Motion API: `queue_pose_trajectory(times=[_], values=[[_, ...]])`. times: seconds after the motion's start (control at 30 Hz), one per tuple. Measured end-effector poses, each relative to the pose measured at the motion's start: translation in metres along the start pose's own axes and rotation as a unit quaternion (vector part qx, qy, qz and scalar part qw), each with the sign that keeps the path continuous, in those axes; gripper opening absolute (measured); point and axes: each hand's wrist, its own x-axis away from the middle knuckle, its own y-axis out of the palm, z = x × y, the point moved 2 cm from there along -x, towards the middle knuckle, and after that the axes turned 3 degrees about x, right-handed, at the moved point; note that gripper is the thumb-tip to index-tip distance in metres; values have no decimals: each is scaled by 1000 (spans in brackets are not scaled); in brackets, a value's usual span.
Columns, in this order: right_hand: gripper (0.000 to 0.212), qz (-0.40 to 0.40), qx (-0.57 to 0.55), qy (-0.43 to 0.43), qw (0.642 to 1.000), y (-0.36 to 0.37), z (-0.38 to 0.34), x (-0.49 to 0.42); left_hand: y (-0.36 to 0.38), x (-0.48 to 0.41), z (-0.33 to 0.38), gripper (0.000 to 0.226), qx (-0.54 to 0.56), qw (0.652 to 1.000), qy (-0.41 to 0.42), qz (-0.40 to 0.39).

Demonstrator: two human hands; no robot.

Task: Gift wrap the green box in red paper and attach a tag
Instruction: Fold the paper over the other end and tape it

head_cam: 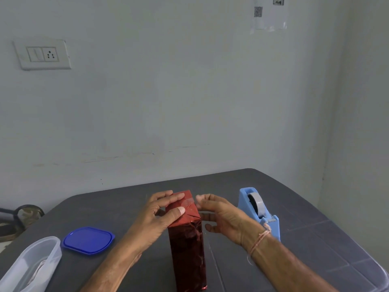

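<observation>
The box (187,245) stands upright on the dark table (294,218), fully covered in shiny red paper; no green shows. A strip of clear tape (188,202) lies across the folded top flaps. My left hand (155,216) rests on the top's left side, with the thumb and a finger pressing the flap beside the tape. My right hand (221,213) hovers just right of the top, its fingers loosely bent and its fingertips near the tape's end. No tag is in view.
A blue tape dispenser (260,211) stands right of the box, behind my right hand. A blue lid (88,240) lies at the left. A clear plastic container (31,266) sits at the near left corner. The wall runs close behind the table.
</observation>
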Motion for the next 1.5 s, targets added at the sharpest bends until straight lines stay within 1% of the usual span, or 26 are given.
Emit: queue_pose_trajectory(times=[0.1, 0.13, 0.2, 0.27, 0.3, 0.37, 0.4, 0.47, 0.5, 0.57, 0.6, 0.67, 0.7, 0.8, 0.83, 0.93, 1.0, 1.1, 1.17, 1.2, 1.27, 1.3, 1.33, 1.37, 1.4, 1.5], values=[[57, 18, 63, -12, 998, 4, -17, -3, 1, 0, 1, 38, 1, 1000, -5, -2], [55, 19, 86, -15, 996, 5, -21, -5, 1, 0, 0, 39, 1, 1000, -7, 0], [40, 6, 109, -12, 994, 6, -26, -7, 0, 1, 0, 46, 4, 1000, -11, 3], [34, -10, 109, -2, 994, 7, -27, -8, 0, 2, 0, 52, 8, 1000, -14, 8], [33, -15, 112, 0, 994, 6, -27, -10, -1, 2, -1, 51, 11, 1000, -12, 11], [34, -21, 118, 5, 993, 6, -32, -8, 0, 1, 0, 45, 9, 1000, -6, 13], [38, -20, 126, 9, 992, 6, -34, -8, 1, 1, 0, 44, 7, 1000, -3, 14], [48, -13, 163, 27, 986, 10, -38, -7, 1, 1, 1, 45, 9, 1000, -3, 15], [50, -8, 193, 36, 981, 13, -40, -8, 1, 1, 1, 47, 10, 1000, -5, 15], [46, 3, 248, 44, 968, 18, -41, -11, 1, 1, 0, 50, 12, 1000, -7, 18], [42, 6, 257, 46, 965, 20, -41, -12, 1, 1, 0, 51, 14, 1000, -8, 19], [36, 7, 248, 46, 968, 21, -43, -12, 1, 2, -1, 52, 19, 1000, -7, 20], [36, 6, 236, 48, 971, 20, -41, -13, 1, 1, -2, 52, 19, 1000, -6, 20], [48, 19, 182, 54, 982, 18, -34, -11, 2, 0, -1, 51, 24, 999, -8, 22], [49, 22, 157, 51, 986, 16, -30, -13, 3, 0, -2, 50, 27, 999, -8, 23], [40, 14, 94, 59, 994, 15, -22, -10, 3, 0, -3, 50, 31, 999, -10, 22], [40, 15, 70, 52, 996, 16, -18, -7, 4, 0, -3, 49, 37, 999, -10, 21], [53, 25, 57, 27, 998, 18, -12, -3, 4, -3, -6, 49, 39, 999, -5, 24], [63, 50, 68, -13, 996, 19, -6, 8, 5, -3, -6, 48, 51, 998, -3, 30], [63, 63, 74, -50, 994, 20, -1, 16, 6, -3, -6, 46, 58, 998, -2, 35], [54, 74, 71, -144, 984, 25, 17, 39, 7, -4, -7, 45, 75, 996, 0, 50], [55, 70, 76, -183, 978, 30, 26, 51, 9, -5, -8, 46, 90, 994, 1, 58], [62, 70, 100, -214, 969, 36, 34, 61, 11, -7, -9, 46, 104, 993, 0, 61], [73, 78, 131, -237, 960, 39, 41, 65, 14, -9, -9, 48, 113, 992, -4, 60], [78, 97, 152, -251, 951, 39, 47, 65, 18, -11, -8, 53, 116, 991, -6, 63], [70, 168, 156, -263, 937, 32, 51, 58, 28, -12, -2, 71, 101, 993, -16, 62]])
